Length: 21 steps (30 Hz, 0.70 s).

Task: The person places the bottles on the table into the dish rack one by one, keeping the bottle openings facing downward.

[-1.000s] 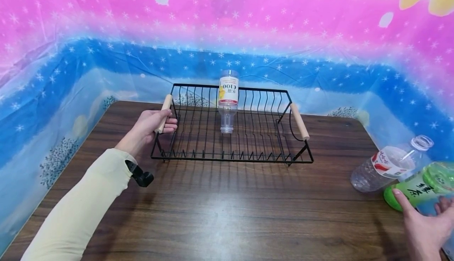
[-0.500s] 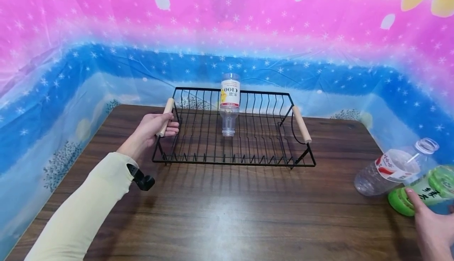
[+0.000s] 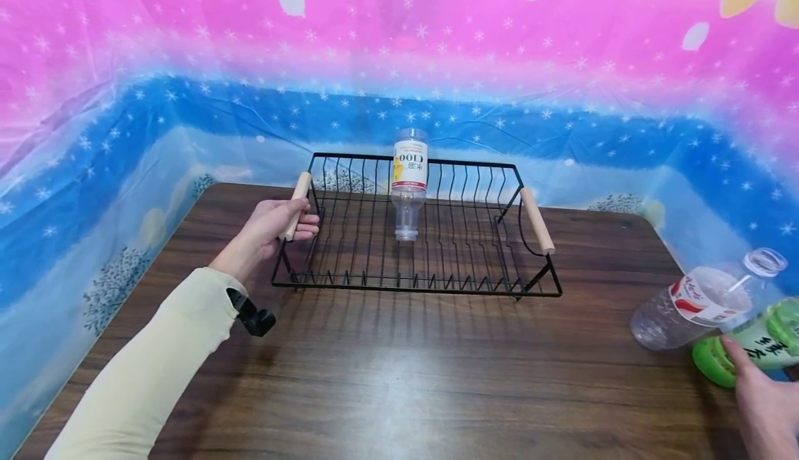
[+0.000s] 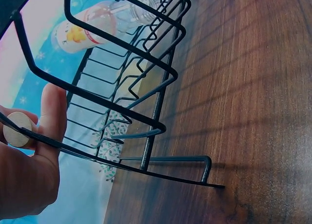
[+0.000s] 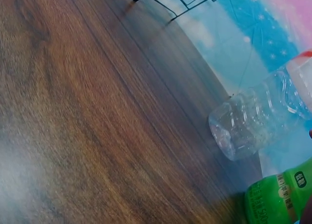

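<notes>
In the head view, my left hand (image 3: 268,227) holds the left wooden handle (image 3: 298,205) of a black wire dish rack (image 3: 417,286). The thumb lies over the handle and the fingers reach beneath. The left wrist view shows the handle's round end (image 4: 19,129) beside a finger. Neck down, a clear bottle (image 3: 409,168) with a white C100 label leans on the rack's back wires. At the right, my right hand (image 3: 770,408) grips a green-labelled bottle (image 3: 768,342), its thumb across the near side; the other fingers are mostly hidden.
A second clear bottle (image 3: 662,318) with a red and white label stands just left of the green one, near the right edge of the brown wooden table (image 3: 399,390). A pink and blue patterned cloth (image 3: 580,78) hangs around the table's back and sides.
My right thumb has shifted along the green bottle, and its fingers show less now. The whole head view has drifted slightly; the left hand stays on the rack handle.
</notes>
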Each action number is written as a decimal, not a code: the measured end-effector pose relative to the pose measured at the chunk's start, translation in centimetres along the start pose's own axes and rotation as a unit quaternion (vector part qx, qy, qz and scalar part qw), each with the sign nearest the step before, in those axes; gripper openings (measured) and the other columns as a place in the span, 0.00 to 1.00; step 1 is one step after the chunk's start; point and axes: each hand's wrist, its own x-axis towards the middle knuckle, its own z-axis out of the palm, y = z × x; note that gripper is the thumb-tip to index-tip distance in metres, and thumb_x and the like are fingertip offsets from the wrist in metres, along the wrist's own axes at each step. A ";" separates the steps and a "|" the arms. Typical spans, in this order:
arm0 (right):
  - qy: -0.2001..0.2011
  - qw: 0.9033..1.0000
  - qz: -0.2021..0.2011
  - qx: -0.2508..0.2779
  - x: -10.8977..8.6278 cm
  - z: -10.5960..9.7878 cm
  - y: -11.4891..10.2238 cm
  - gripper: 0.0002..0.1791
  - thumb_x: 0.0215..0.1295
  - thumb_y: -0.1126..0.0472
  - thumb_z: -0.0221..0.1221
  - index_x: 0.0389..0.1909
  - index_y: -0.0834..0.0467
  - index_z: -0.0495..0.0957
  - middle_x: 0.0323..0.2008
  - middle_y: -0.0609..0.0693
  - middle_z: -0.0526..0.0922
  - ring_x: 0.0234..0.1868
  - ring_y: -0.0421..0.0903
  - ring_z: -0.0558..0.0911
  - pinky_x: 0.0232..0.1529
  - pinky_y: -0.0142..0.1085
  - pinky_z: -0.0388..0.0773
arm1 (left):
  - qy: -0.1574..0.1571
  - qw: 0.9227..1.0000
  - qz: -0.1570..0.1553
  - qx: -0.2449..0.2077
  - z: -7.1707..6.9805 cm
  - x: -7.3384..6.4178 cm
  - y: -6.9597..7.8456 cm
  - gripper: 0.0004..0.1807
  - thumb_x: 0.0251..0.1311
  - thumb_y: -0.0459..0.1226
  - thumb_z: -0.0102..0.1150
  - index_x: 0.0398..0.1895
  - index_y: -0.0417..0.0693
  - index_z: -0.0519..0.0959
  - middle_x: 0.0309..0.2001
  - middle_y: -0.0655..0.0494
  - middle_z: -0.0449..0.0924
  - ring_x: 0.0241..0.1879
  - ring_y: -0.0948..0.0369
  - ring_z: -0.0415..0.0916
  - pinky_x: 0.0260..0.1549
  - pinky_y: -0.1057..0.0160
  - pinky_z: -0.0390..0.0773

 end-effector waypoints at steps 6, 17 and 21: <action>0.001 1.000 0.000 0.004 -0.3 0.2 -0.1 0.41 0.66 0.48 0.54 0.74 0.37 0.42 0.75 0.43 0.47 0.75 0.41 0.46 0.74 0.34 0.38 | 0.000 1.000 -0.006 -0.013 0.1 -0.1 0.2 0.27 0.73 0.41 0.45 0.66 0.31 0.60 0.29 0.55 0.82 0.27 0.65 0.83 0.34 0.69 0.84; 0.004 1.000 0.010 -0.004 2.0 1.2 1.9 0.42 0.64 0.45 0.56 0.74 0.34 0.44 0.75 0.43 0.47 0.75 0.42 0.46 0.74 0.34 0.37 | -0.002 1.000 -0.009 -0.021 0.1 -0.1 0.3 0.27 0.73 0.40 0.45 0.66 0.30 0.60 0.29 0.55 0.83 0.26 0.65 0.83 0.33 0.68 0.84; 0.007 1.000 0.016 -0.013 1.6 1.2 1.7 0.41 0.66 0.45 0.54 0.74 0.34 0.43 0.76 0.43 0.46 0.75 0.43 0.46 0.74 0.35 0.37 | -0.001 1.000 -0.012 -0.021 0.1 -0.1 0.3 0.28 0.73 0.41 0.45 0.68 0.31 0.59 0.31 0.55 0.83 0.27 0.65 0.83 0.34 0.68 0.84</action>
